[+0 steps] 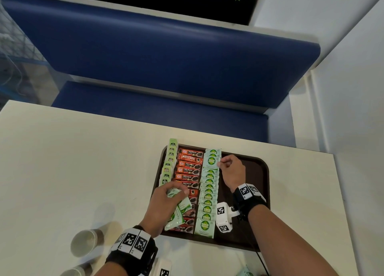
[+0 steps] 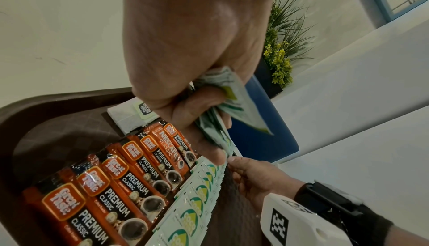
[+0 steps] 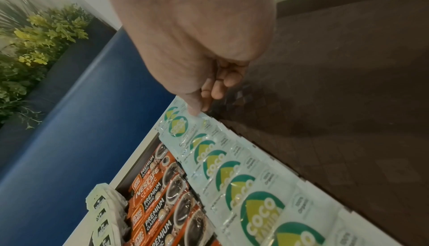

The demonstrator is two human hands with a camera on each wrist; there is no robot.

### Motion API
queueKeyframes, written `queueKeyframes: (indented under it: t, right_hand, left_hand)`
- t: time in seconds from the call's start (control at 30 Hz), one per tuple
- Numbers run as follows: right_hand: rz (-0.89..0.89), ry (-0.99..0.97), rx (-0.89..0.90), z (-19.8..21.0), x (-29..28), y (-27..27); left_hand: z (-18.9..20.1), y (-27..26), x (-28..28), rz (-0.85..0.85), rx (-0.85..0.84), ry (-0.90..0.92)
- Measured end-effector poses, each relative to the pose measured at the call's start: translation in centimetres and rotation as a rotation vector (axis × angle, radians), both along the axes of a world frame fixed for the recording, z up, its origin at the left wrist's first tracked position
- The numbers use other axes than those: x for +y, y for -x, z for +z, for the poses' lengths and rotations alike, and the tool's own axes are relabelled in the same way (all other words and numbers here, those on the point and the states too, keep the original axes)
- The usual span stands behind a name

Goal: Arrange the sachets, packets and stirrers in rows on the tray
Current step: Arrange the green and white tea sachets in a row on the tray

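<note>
Sugar row nears completion on the tray point(image 1: 264, 192)

Head view, lower centre: left hand point(image 1: 164, 205) grips spare sachets point(image 1: 180, 210). Right wrist view: right hand point(image 3: 197, 51) pinches a sachet point(image 3: 178, 127) at the row's top; next, likely seat it straight.

tray point(image 1: 257, 171) — brown | sachets point(image 1: 208, 190) — pale green, overlapping row | packets point(image 1: 188, 171) — orange row

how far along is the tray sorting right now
Three rows already lie on the tray: tea bags, coffee sticks, Coco sugar sachets. The right hand pinches one sachet in that row; the left hand holds a bunch of sachets. No stirrers visible on the tray.
</note>
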State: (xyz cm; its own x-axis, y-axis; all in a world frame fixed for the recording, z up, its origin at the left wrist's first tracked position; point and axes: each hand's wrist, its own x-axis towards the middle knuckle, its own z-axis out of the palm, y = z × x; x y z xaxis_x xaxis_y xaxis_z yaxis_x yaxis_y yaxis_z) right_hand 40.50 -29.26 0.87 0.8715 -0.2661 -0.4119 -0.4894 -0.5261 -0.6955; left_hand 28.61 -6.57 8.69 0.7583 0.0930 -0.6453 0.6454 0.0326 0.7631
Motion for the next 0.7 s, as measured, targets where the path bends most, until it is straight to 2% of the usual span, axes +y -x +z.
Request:
queueKeyframes:
  t: [0.17,0.3,0.37,0.43,0.5,0.57,0.7]
  right_hand:
    - [-0.045,-0.010,-0.006,0.8,0.1,0.1]
    - [-0.101,-0.046,-0.045,3.7,0.7,1.0]
    - [-0.021,-0.149,-0.038,6.1,1.5,2.3]
    - [0.151,-0.303,0.026,8.8,2.5,3.9]
    - [0.295,-0.427,0.116,11.0,3.6,5.5]
    - [0.314,-0.498,0.146,12.0,4.2,6.4]
    - [0.200,-0.583,0.178,11.8,3.8,6.2]
  left_hand:
    - [0.2,-0.2,-0.1,0.019,-0.001,0.028]
    - [0.2,-0.5,-0.3,0.068,0.006,0.046]
    - [0.1,-1.0,-0.6,0.083,-0.012,0.064]
    - [0.4,-1.6,-1.1,0.108,-0.056,0.054]
    - [0.8,-2.2,-1.6,0.069,-0.138,-0.062]
    - [1.4,-2.7,-2.2,0.042,-0.183,-0.094]
    - [2.0,-3.0,-2.5,0.052,-0.228,-0.033]
